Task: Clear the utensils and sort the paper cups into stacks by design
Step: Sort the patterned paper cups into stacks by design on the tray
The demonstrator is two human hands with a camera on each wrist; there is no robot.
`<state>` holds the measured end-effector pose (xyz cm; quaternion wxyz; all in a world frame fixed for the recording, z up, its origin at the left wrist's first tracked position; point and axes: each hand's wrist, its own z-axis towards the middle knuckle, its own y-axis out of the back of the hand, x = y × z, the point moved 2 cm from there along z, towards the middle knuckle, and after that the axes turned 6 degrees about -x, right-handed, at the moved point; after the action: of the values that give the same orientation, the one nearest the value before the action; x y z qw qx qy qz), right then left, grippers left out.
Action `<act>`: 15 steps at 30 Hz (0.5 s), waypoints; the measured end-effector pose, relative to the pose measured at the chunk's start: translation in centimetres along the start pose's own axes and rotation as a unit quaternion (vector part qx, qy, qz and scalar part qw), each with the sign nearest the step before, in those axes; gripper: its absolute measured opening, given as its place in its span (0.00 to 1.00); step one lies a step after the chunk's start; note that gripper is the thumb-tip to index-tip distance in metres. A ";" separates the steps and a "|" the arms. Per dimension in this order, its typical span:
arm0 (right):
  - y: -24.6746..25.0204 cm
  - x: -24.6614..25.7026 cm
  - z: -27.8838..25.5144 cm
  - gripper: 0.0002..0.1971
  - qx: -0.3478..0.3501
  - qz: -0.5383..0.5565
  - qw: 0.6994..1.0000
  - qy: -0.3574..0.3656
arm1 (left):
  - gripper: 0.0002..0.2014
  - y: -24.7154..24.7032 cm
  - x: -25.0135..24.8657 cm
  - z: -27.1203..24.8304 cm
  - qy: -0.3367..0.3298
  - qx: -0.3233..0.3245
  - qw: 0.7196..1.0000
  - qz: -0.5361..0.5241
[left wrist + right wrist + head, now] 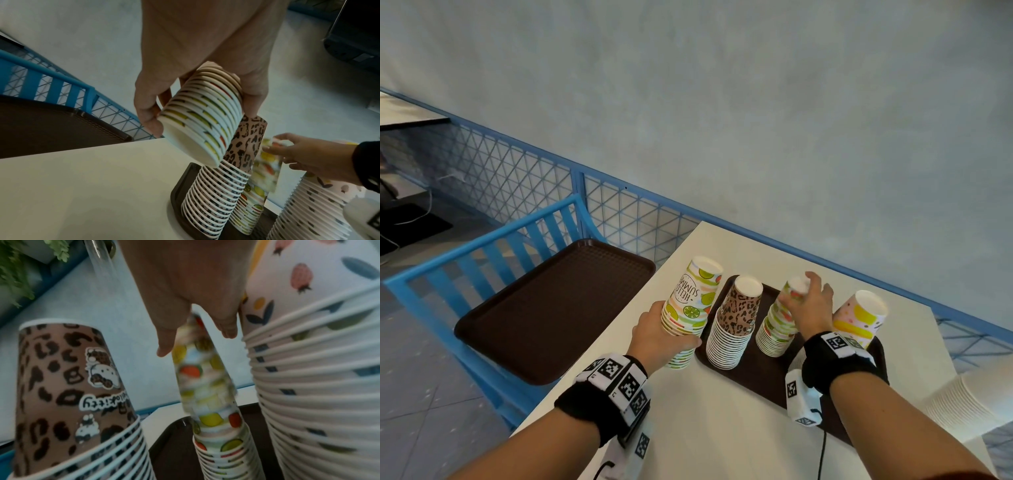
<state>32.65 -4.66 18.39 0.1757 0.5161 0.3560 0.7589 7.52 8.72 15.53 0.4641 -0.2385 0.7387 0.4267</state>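
Observation:
My left hand (pixel 678 325) grips a stack of lime-print "Hello Summer" cups (pixel 690 301) and holds it tilted, mouths down, just above the white table, left of the brown tray (pixel 756 383). The left wrist view shows that hand (pixel 202 118) wrapped round the stack (pixel 207 113). On the tray stand a leopard-print stack (pixel 734 325), a fruit-print stack (pixel 777 332) and a pink-and-yellow stack (pixel 859 318). My right hand (pixel 801 291) pinches the top fruit-print cup (pixel 197 369), blurred and partly raised off its stack (pixel 222 451). No utensils are in view.
A second brown tray (pixel 558 308) lies on a blue chair (pixel 482 260) left of the table. A stack of plain white cups (pixel 969 397) lies on its side at the right edge. A blue mesh fence (pixel 619 212) runs behind the table.

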 end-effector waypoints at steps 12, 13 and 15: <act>4.5 10.4 -4.0 0.25 -0.025 0.270 0.948 0.168 | 0.44 -1.1 -1.4 -0.5 -0.025 0.016 0.999 -0.013; 4.5 11.1 -4.8 0.27 0.013 0.282 0.945 0.165 | 0.44 -1.2 -1.6 -0.5 -0.027 0.017 0.999 -0.018; 4.2 11.8 -6.2 0.34 0.088 0.275 0.946 0.149 | 0.44 -1.4 -1.9 -0.7 -0.031 0.019 0.999 -0.023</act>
<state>22.69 -2.30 27.83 -0.1412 0.4880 0.2878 0.8119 9.11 7.33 16.80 0.5010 -0.2335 0.7261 0.4090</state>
